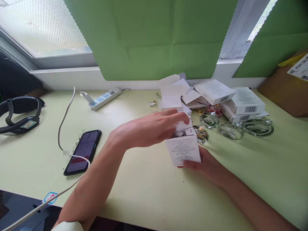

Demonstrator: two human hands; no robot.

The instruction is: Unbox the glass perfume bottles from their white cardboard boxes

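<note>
My right hand [201, 160] is wrapped around the lower end of a small white printed carton [183, 149], tilted with its top towards the far side. The carton's top is open, and a whitish round shape shows inside; I cannot make out what it is. My left hand [160, 126] reaches across from the left, fingers stretched over the raised top flap [189, 123] and thumb lower down. Its fingertips seem to touch the flap. Just right of the carton lies a small glass bottle with a gold top [201, 133].
Clear glass bottles [231, 131] lie on the right, before stacked white cartons [246, 101] and opened packaging [172, 96]. Small metallic pieces [152, 104] lie behind my left hand. A phone [83, 152], cable [60, 128], power strip [106, 99] and headset [21, 115] occupy the left.
</note>
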